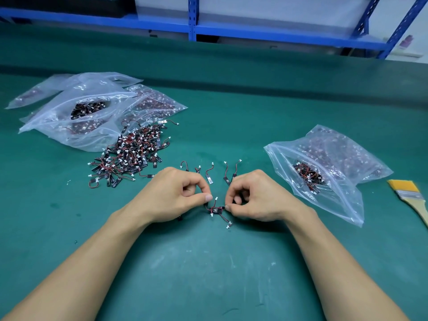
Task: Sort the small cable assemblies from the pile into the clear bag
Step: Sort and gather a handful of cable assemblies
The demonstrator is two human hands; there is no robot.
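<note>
Black cable assembly (pixel 216 210) lies crosswise, board end pinched by right hand (pixel 252 198).

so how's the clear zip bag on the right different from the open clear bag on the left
The right clear zip bag lies by the yellow-bristled paintbrush, apart from the cable pile; the left clear bag tops a heap of bags touching it. Both gape, showing cables.

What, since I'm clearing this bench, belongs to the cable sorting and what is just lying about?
Job: pile of assemblies; loose row beyond the hands; cluster pinched by left hand and right hand; open bag at right.
Lying about: brush; blue shelving; stacked bags at left, probably.
</note>
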